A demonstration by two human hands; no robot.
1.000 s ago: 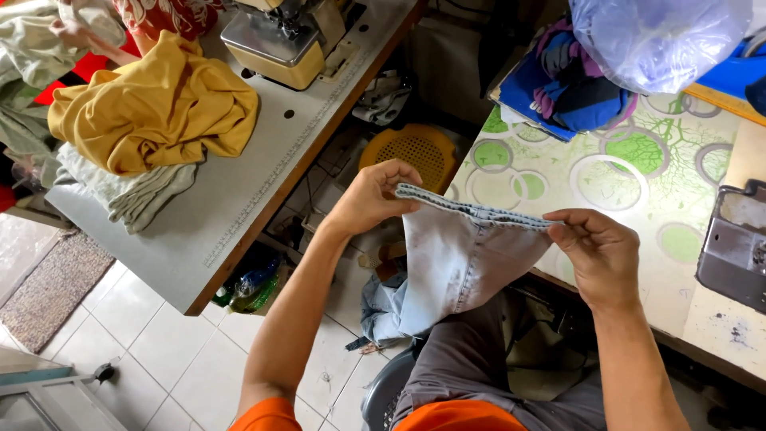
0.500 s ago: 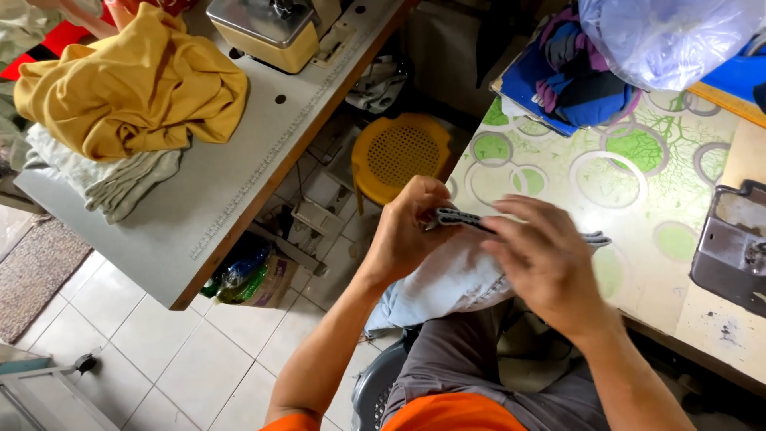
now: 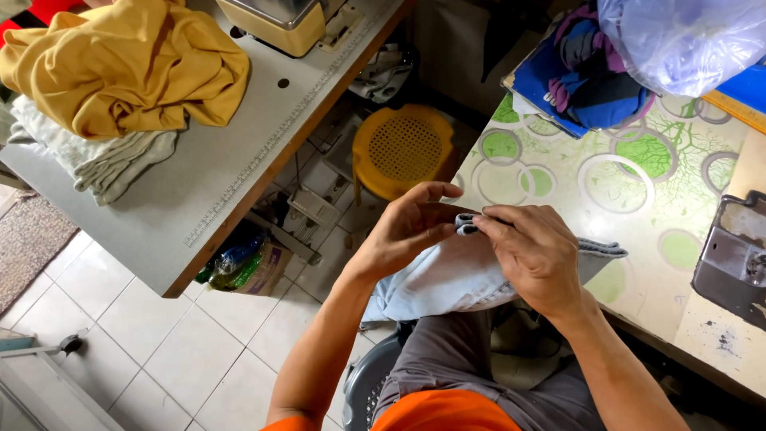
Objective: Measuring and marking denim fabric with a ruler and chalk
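Note:
A pale blue denim piece (image 3: 447,275) lies over my lap and the edge of the patterned table (image 3: 638,183). My left hand (image 3: 407,227) and my right hand (image 3: 536,254) meet above it, and both pinch the folded hem of the denim piece between thumb and fingers. The hem end shows as a small rolled fold between the fingertips. My right hand covers much of the cloth's upper edge.
A grey sewing table (image 3: 159,199) at the left carries a yellow garment (image 3: 128,68), grey cloth (image 3: 104,160) and a cream sewing machine (image 3: 287,24). A yellow stool (image 3: 403,148) stands between the tables. Blue and purple fabric (image 3: 582,76), a clear plastic bag (image 3: 686,40) and a dark machine (image 3: 734,255) sit at the right.
One second ago my hands held the hem stretched out wide. They have come together at the middle, folding the hem, and the cloth now bunches on my lap.

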